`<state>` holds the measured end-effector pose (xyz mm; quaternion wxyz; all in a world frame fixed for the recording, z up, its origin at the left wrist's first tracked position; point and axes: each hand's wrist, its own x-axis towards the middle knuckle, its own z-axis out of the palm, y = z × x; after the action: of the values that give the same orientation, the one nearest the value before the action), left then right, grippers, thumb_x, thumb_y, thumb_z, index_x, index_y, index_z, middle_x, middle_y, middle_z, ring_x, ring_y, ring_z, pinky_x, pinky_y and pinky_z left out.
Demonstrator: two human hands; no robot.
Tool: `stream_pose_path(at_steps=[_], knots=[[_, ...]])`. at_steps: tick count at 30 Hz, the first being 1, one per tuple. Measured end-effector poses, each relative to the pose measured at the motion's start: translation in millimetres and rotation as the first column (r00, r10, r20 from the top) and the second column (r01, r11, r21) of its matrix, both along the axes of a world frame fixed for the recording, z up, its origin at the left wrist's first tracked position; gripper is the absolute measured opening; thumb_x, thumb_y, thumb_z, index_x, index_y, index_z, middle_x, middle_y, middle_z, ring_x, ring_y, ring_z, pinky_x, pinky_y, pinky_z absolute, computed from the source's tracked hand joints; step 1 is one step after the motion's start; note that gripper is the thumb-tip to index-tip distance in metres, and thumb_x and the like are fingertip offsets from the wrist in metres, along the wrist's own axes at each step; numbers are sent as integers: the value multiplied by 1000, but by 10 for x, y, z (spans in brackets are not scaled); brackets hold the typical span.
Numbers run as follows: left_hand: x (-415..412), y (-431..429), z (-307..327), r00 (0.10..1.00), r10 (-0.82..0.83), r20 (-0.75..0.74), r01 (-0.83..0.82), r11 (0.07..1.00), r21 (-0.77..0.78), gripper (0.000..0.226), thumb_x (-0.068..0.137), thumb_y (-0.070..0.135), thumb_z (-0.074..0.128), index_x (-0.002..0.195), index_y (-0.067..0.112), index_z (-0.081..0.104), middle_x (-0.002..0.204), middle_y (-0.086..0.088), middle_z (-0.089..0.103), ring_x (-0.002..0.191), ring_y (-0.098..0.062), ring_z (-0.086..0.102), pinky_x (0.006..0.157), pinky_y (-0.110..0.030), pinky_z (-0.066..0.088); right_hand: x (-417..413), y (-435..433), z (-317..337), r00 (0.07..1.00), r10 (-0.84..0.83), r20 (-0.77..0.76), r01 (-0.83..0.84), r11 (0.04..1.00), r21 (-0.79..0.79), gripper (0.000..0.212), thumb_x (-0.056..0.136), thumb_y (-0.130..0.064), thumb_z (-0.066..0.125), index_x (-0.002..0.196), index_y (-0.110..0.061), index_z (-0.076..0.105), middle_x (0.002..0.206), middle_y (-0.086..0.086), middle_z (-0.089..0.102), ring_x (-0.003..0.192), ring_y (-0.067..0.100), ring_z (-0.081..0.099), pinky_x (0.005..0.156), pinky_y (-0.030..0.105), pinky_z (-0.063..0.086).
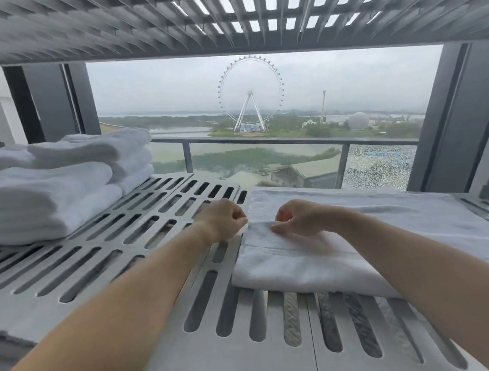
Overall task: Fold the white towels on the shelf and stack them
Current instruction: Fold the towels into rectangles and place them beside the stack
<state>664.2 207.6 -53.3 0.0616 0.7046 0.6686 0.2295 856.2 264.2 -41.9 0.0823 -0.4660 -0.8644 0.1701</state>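
Note:
A white towel point(379, 227) lies partly folded on the right half of the slotted grey shelf point(122, 246), its folded edge facing me. My left hand point(225, 219) pinches the towel's left edge between thumb and fingers. My right hand point(298, 218) pinches the same upper layer a little to the right, fingers curled. Two stacks of folded white towels point(58, 179) sit at the left of the shelf, the taller one behind.
A slatted grey shelf point(230, 20) hangs close overhead. Dark window posts point(456, 114) stand at the back left and right. Behind the shelf is a glass window with a balcony rail point(264, 142) outside.

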Motion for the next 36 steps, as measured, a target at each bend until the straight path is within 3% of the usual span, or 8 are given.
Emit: stream_pose_path(at_steps=[4,13,16,18,21,25,30,36], knots=[[-22,38,-155,1000,-11,8,11,1000,-5,17,87,28,57,96,29,71,102,11,69,96,-11,60,94,-39,46,-36,18,97,999,0,-42,-2,999,-53,14,88,-36,57,82,-23,58,86,-4,62,72,8,54,59,22,43],[-76,14,-152,1000,-20,-18,20,1000,-13,18,86,28,54,95,30,69,86,13,62,94,-13,58,94,-37,37,-135,47,66,992,17,-127,-23,999,-44,10,86,-36,59,84,-30,68,86,-9,69,76,5,61,61,18,45],[-71,17,-162,999,-20,-40,20,1000,-5,23,87,22,48,97,27,68,95,9,66,101,-16,57,93,-36,33,-143,72,-13,984,31,-176,-44,996,-71,9,85,-36,61,83,-31,68,86,-10,69,80,6,61,67,19,45],[-60,24,-155,1000,-4,23,4,1000,-15,30,90,20,40,102,27,66,105,6,66,105,-17,54,97,-37,27,-139,84,-83,982,40,-186,-52,997,-59,10,84,-37,62,84,-31,69,85,-11,70,80,5,61,68,19,44],[-61,50,-158,983,-29,181,38,998,-45,37,91,38,32,86,19,63,89,3,65,90,-19,58,88,-40,31,-126,98,-127,973,49,-225,-57,998,-32,9,83,-39,63,84,-32,69,81,-14,68,75,2,60,67,19,42],[-66,82,-212,999,-20,-26,19,999,-49,30,86,58,46,76,31,51,77,14,56,84,-11,54,84,-37,23,-99,91,-149,964,87,-252,-86,996,14,11,82,-41,64,87,-33,68,81,-14,66,73,2,58,68,21,41],[-9,92,-196,997,45,-70,-48,998,-44,31,88,54,46,71,29,47,75,12,54,84,-14,52,84,-40,22,84,75,-201,988,95,-125,-68,976,208,18,87,-45,55,82,-29,61,66,-13,55,58,2,48,52,22,32],[40,75,-187,990,90,-107,-97,993,-68,33,90,51,47,71,24,48,74,8,55,81,-16,53,83,-43,25,847,121,-249,987,-83,-137,121,946,300,43,91,-41,48,55,-19,40,53,-3,46,53,12,42,51,28,31]])
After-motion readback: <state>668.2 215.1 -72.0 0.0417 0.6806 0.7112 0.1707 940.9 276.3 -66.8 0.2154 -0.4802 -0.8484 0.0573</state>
